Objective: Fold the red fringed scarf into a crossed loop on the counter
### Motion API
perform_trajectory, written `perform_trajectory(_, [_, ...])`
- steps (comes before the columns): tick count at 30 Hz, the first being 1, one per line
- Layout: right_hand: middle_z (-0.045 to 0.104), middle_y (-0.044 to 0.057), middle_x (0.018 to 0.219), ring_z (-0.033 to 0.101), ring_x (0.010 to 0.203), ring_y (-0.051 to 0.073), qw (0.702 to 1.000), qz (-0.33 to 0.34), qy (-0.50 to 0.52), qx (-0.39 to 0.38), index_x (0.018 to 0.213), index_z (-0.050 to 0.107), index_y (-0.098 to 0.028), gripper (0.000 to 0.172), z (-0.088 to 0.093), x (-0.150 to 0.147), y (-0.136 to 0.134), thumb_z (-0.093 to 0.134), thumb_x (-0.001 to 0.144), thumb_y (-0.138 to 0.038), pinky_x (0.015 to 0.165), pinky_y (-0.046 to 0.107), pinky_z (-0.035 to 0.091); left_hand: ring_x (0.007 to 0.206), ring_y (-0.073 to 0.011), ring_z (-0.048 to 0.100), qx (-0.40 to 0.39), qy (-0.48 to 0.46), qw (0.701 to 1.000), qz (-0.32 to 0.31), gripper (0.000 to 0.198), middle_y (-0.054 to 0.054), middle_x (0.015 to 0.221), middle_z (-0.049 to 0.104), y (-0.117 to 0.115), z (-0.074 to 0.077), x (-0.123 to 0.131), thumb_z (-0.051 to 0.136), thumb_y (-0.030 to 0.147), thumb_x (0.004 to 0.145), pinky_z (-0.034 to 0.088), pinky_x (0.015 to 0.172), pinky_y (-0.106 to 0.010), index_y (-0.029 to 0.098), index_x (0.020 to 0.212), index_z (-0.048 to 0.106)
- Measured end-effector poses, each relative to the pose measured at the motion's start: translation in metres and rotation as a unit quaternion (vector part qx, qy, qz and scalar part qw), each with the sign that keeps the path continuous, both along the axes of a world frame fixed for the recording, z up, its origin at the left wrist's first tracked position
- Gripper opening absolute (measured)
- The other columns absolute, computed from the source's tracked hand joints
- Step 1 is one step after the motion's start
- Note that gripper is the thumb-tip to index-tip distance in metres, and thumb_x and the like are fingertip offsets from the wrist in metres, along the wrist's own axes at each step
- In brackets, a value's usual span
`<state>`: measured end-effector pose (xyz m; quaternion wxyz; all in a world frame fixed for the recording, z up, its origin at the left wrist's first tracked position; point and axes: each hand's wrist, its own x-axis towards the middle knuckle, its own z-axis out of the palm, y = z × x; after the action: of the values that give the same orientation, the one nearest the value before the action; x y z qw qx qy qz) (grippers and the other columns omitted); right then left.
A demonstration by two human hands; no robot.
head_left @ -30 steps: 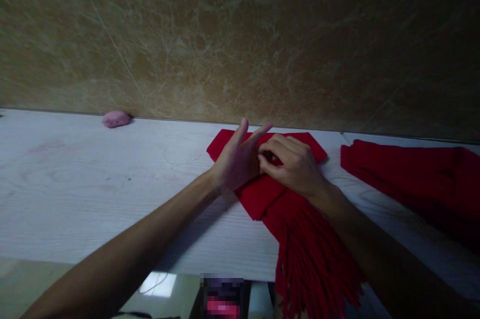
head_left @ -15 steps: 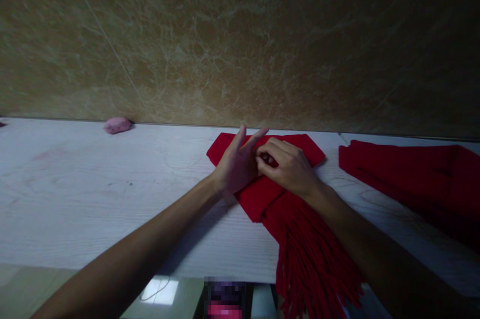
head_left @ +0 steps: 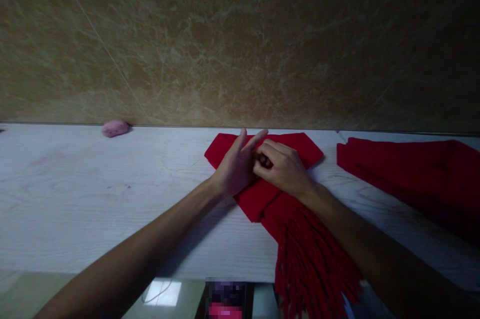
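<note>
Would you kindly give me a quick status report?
Left hand pressing red scarf. Right hand pinching its fold. Second red cloth lies apart.

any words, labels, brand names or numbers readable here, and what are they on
None can be read.
The red scarf under both hands shows no tag or print.
The second red cloth shows none either.
The pink lump and the white table carry no writing.
The patch at the bottom edge is blurred out, unreadable.

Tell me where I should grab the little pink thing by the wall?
Take the pink lump across its short sides, coming down from above and the front. It lies low and flat on the table, tight against the wall, so nothing fits behind it.
</note>
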<state>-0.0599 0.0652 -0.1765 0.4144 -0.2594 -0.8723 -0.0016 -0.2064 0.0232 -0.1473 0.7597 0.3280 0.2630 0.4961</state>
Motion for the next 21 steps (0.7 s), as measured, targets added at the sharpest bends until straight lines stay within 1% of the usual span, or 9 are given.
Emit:
perform_trajectory(4, [0.065,0.001,0.078,0.056,0.070,0.019,1.000,-0.017,0.002,-0.002,0.081,0.058,-0.024,0.014,-0.0018,-0.0015,-0.0001,0.061,0.085,-0.011,0.068,0.032,0.042,0.130,-0.0310,0.067,0.000,0.000,1.000,0.000,0.077,-0.013,0.128,0.076,0.0006,-0.0004,0.0004,0.043,0.065,0.105,0.046,0.120,-0.045,0.018,0.165,0.041])
perform_trajectory(7, [0.065,0.002,0.078,0.057,0.071,0.020,1.000,-0.017,0.009,-0.007,0.081,0.058,-0.024,0.013,-0.0011,-0.0024,-0.0015,0.061,0.084,-0.012,0.068,0.032,0.043,0.129,-0.0314,0.068,-0.008,-0.011,1.000,-0.002,0.077,-0.013,0.128,0.077,0.0023,-0.0015,-0.0012,0.044,0.065,0.105,0.047,0.118,-0.046,0.020,0.166,0.041])
perform_trajectory(10, [0.065,0.002,0.081,0.058,0.072,0.019,0.999,-0.004,0.015,-0.030,0.083,0.059,-0.024,0.013,0.0012,-0.0020,-0.0029,0.061,0.088,-0.013,0.069,0.032,0.045,0.128,-0.0323,0.069,-0.019,-0.032,0.999,0.001,0.076,-0.012,0.130,0.076,0.0042,-0.0022,-0.0032,0.045,0.066,0.104,0.048,0.117,-0.049,0.023,0.166,0.041])
perform_trajectory(12, [0.066,0.003,0.082,0.059,0.073,0.019,0.999,0.003,0.018,-0.049,0.085,0.061,-0.024,0.012,0.0027,-0.0015,-0.0032,0.059,0.092,-0.014,0.070,0.032,0.046,0.129,-0.0329,0.069,-0.019,-0.037,0.999,0.010,0.075,-0.012,0.132,0.076,0.0045,-0.0017,-0.0036,0.042,0.066,0.104,0.048,0.117,-0.052,0.025,0.167,0.040])
perform_trajectory(16, [0.070,0.003,0.087,0.062,0.078,0.020,0.998,0.007,0.026,-0.055,0.089,0.065,-0.023,0.010,0.0032,-0.0014,-0.0026,0.061,0.094,-0.015,0.077,0.034,0.047,0.137,-0.0314,0.064,0.004,-0.011,0.999,0.041,0.070,-0.010,0.140,0.073,0.0024,-0.0001,-0.0011,0.028,0.064,0.109,0.041,0.123,-0.056,0.028,0.168,0.037])
perform_trajectory(18, [0.073,0.004,0.090,0.065,0.082,0.021,0.998,0.015,0.034,-0.051,0.091,0.065,-0.023,0.010,0.0026,-0.0019,-0.0022,0.063,0.093,-0.014,0.082,0.035,0.048,0.143,-0.0315,0.059,0.023,0.003,0.998,0.058,0.070,-0.010,0.147,0.069,0.0009,-0.0011,0.0009,0.031,0.065,0.108,0.037,0.126,-0.055,0.029,0.167,0.038])
perform_trajectory(21, [0.075,0.004,0.092,0.068,0.087,0.022,0.997,0.027,0.059,-0.053,0.091,0.065,-0.023,0.010,0.0018,-0.0025,-0.0023,0.063,0.092,-0.014,0.086,0.036,0.049,0.152,-0.0322,0.050,0.057,0.010,0.996,0.074,0.070,-0.009,0.156,0.062,-0.0014,-0.0050,0.0034,0.042,0.067,0.105,0.031,0.130,-0.052,0.030,0.165,0.043])
